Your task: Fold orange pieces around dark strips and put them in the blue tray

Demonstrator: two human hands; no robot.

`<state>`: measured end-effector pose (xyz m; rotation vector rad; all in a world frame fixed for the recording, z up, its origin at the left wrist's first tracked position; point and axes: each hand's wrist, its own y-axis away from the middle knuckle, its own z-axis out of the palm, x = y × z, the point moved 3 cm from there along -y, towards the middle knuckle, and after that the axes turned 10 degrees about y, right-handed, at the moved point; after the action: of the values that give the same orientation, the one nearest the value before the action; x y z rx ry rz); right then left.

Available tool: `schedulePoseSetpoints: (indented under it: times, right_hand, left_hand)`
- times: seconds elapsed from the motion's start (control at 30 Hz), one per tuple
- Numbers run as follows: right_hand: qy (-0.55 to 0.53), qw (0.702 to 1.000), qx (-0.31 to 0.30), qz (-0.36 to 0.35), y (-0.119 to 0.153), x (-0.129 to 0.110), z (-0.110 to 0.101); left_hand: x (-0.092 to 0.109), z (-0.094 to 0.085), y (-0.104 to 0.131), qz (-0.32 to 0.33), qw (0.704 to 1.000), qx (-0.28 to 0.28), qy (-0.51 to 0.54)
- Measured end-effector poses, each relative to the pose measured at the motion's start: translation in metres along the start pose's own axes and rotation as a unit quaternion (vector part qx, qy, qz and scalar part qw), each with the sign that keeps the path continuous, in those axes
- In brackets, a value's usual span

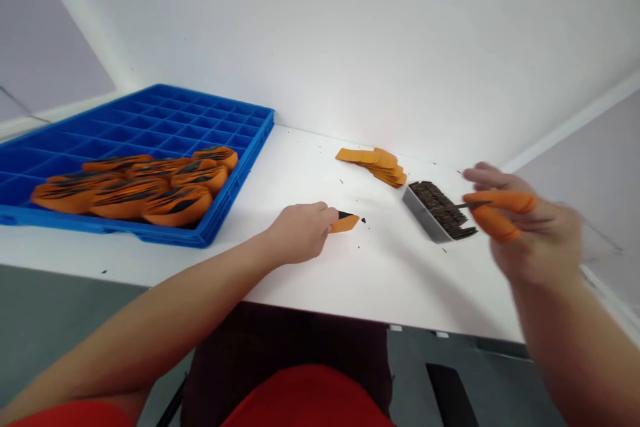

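Note:
My left hand (303, 233) is closed around one end of a small orange sheet piece (344, 223) at the white table's surface. A black strip (345, 215) lies along that piece's upper edge. My right hand (533, 233), raised at the right, wears orange covers like finger cots on two fingers. Between those covered tips it pinches a thin dark strip (473, 205). Just below and left of it stands a grey metal box (425, 217) packed with dark brown strips (437, 207). Fanned orange sheet pieces (375, 163) lie beyond the box, to its left.
A blue compartment tray (200, 233) stands on the left of the white table (310, 280). Several orange-and-black bundles (175, 207) fill its near right part. Small dark scraps (363, 220) are scattered over the tabletop. A pale wall (340, 47) closes off the back.

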<state>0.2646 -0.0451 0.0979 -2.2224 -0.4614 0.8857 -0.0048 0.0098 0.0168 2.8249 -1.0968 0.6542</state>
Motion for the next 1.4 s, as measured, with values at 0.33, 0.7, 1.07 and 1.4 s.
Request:
schedulePoseSetpoints:
  times: [0.33, 0.7, 1.07, 1.4]
  right_hand:
    - [-0.094, 0.991, -0.045, 0.083, 0.018, -0.017, 0.116]
    - [-0.042, 0.990, -0.050, 0.129, 0.027, -0.010, 0.125]
    - [0.049, 0.996, -0.063, 0.045, 0.029, -0.007, 0.123]
    - [0.086, 0.994, -0.060, 0.021, 0.031, -0.003, 0.120]
  left_hand:
    - [-0.003, 0.001, 0.002, 0.021, 1.000, 0.017, 0.002]
    - [0.000, 0.000, 0.005, 0.028, 0.999, 0.015, 0.001]
    - [-0.003, 0.000, 0.005, 0.035, 0.998, 0.033, 0.031]
    - [-0.007, 0.006, 0.002, 0.020, 0.996, 0.051, 0.072]
